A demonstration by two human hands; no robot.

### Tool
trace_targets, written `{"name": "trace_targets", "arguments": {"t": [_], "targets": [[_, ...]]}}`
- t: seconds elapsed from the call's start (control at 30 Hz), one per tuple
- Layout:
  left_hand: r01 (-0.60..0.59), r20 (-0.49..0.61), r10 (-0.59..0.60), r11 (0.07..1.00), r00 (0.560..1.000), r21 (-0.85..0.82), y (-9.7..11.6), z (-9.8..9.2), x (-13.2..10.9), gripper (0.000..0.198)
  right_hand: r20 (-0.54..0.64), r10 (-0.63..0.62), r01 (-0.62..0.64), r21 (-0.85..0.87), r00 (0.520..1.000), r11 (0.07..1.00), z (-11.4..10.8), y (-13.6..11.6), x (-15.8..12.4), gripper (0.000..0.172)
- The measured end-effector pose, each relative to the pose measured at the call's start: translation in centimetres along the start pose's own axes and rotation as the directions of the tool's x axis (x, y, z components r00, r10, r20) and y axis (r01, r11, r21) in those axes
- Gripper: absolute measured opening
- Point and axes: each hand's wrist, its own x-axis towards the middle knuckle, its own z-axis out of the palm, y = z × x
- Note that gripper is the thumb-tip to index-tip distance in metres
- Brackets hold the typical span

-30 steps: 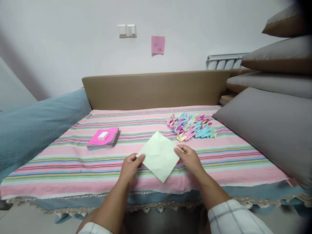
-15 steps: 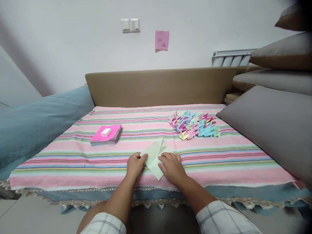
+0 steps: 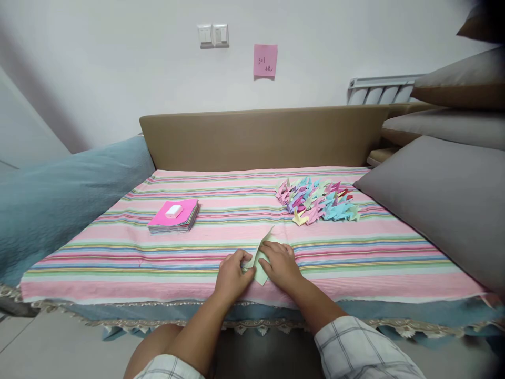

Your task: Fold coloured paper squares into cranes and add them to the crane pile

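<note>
A pale green sheet of origami paper (image 3: pixel 262 275) lies on the striped cloth in front of me, with creases in it and one flap raised toward its middle. My left hand (image 3: pixel 235 273) pinches the left side of the paper between thumb and fingers. On the right side, my right hand (image 3: pixel 279 263) has its fingers bent against the paper, gripping it near the raised flap. Part of the sheet is hidden under both hands. Beyond my right hand lies a cluster of folded paper cranes (image 3: pixel 315 202) in pink, blue, purple, green and yellow.
At the left, a stack of coloured paper (image 3: pixel 173 223) carries a small white block (image 3: pixel 174 211), perhaps an eraser. The striped cloth (image 3: pixel 118 252) covers a sofa seat with a brown backrest (image 3: pixel 260 139). Grey cushions (image 3: pixel 434 195) pile up at the right, and a blue-covered armrest (image 3: pixel 79 195) bounds the left.
The paper lay spread almost flat before; its left part is now lifted and folded inward. My left hand has moved right, closer to my right hand. The view has shifted slightly.
</note>
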Motion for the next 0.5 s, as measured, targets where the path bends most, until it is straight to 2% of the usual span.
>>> {"name": "trace_targets", "arguments": {"t": [0.17,0.33,0.5], "targets": [[-0.085,0.088,0.067,0.970,0.994,0.226,0.59,-0.29,-0.75,0.030,0.007,0.019,-0.018,-0.059,1.000,0.998,-0.29,-0.05,-0.06,0.022],[-0.206,0.164,0.169,0.948,0.972,0.245,0.15,-0.06,-0.73,0.029,-0.008,0.083,-0.083,-0.107,0.997,0.991,-0.61,0.09,-0.38,0.019],[-0.252,0.190,0.206,0.929,0.960,0.269,0.14,0.48,-0.36,0.029,-0.020,0.129,-0.131,-0.096,0.991,0.987,-0.71,0.45,-0.17,0.019]]}}
